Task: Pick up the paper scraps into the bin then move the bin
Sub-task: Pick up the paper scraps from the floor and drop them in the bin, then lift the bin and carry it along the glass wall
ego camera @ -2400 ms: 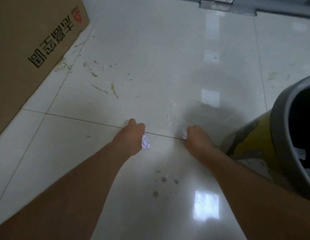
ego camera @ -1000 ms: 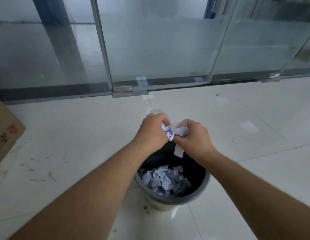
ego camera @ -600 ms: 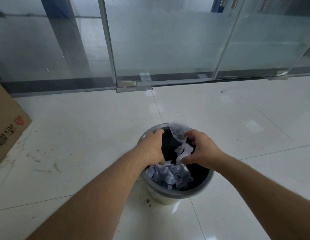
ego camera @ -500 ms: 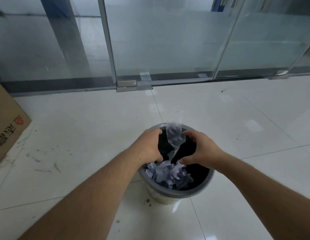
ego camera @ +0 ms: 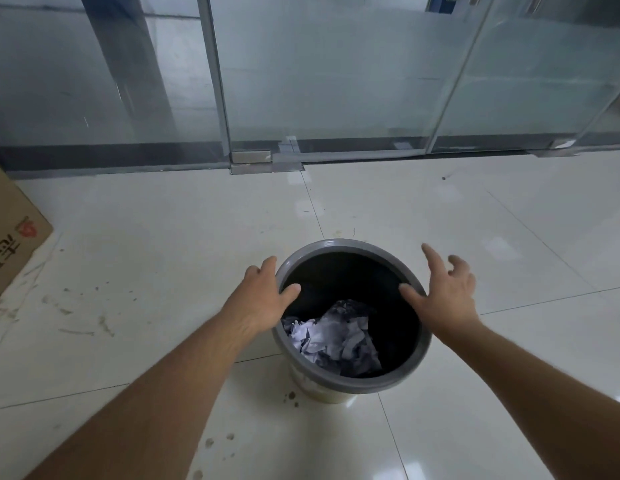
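Observation:
A round bin (ego camera: pixel 350 385) with a grey rim and dark inside stands on the tiled floor in the middle of the view. Crumpled white paper scraps (ego camera: pixel 331 341) lie in a heap at its bottom. My left hand (ego camera: pixel 263 294) is spread open over the bin's left rim, thumb reaching inward. My right hand (ego camera: pixel 443 292) is open over the right rim, fingers apart. Neither hand holds anything, and whether they touch the rim I cannot tell.
A brown cardboard box (ego camera: pixel 10 237) stands at the left edge. Frosted glass doors with metal frames (ego camera: pixel 322 84) run across the back. The pale floor tiles (ego camera: pixel 163 258) carry dirty smears on the left and small spots near the bin.
Both hands carried scraps from the floor to above the bin and let them drop in. The hands have since parted to the rim's two sides, empty.

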{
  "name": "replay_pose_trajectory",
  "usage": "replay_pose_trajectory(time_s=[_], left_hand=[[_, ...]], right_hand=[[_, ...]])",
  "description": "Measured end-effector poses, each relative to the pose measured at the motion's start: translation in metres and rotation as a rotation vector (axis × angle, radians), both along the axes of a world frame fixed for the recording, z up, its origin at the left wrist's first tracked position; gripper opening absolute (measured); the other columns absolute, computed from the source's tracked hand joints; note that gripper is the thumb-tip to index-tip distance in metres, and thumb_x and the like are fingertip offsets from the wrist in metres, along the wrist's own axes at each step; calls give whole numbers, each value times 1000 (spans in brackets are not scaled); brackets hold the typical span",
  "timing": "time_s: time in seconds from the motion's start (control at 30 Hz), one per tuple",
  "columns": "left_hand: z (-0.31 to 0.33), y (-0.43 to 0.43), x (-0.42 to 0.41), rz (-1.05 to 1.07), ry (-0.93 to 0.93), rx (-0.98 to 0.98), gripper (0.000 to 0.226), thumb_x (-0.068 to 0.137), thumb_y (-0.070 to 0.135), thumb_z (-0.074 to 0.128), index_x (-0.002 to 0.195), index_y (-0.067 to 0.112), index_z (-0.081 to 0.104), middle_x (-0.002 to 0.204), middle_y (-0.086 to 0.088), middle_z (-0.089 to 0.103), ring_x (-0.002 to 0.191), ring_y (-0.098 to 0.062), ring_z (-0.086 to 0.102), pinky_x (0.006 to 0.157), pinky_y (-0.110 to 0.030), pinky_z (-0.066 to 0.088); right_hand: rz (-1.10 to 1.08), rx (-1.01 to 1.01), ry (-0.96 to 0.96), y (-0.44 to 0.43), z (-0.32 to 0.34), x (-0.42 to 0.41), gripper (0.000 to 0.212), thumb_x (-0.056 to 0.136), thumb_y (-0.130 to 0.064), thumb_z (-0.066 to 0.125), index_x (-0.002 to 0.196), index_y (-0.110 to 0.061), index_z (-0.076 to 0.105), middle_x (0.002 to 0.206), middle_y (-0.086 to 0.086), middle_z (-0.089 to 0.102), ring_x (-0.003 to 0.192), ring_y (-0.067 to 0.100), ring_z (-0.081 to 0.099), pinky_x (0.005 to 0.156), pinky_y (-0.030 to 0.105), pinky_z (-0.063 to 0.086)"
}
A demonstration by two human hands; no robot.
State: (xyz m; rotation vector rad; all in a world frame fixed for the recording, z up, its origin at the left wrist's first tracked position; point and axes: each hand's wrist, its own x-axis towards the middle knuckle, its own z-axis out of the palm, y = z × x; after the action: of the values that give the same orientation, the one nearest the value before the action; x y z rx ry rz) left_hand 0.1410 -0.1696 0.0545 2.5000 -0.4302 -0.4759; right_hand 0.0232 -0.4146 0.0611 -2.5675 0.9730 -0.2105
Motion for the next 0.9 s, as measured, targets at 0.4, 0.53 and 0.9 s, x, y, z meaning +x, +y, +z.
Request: replay_pose_trajectory(time_s=[0.4, 0.53, 0.9], left_hand=[[-34, 1, -13, 115, 65, -222, 44, 99, 25, 38, 140, 37, 28, 75, -7, 66, 55, -21, 63, 51, -42, 59], [-33, 4, -14, 140, 60, -248, 42, 99, 23, 38, 138, 37, 30, 74, -8, 67, 59, -23, 65, 56, -47, 61], [196, 76, -20, 224, 76, -189, 42, 99, 26, 42, 137, 42, 33, 75, -4, 67, 62, -23, 65, 52, -41, 56]], right_hand=[[71, 287, 228, -7, -23, -1, 65, 83, -5, 36, 134, -40, 18, 79, 8, 54, 40, 26, 64, 32, 25, 48], [38, 286, 153, -2, -27, -3, 57, 83, -5, 38, 129, -35, 25, 79, 10, 58, 49, 31, 64, 32, 26, 47], [115, 382, 116, 61, 190, -4, 60, 83, -8, 42, 135, -34, 31, 81, 10, 64, 58, 29, 61, 51, 36, 56]])
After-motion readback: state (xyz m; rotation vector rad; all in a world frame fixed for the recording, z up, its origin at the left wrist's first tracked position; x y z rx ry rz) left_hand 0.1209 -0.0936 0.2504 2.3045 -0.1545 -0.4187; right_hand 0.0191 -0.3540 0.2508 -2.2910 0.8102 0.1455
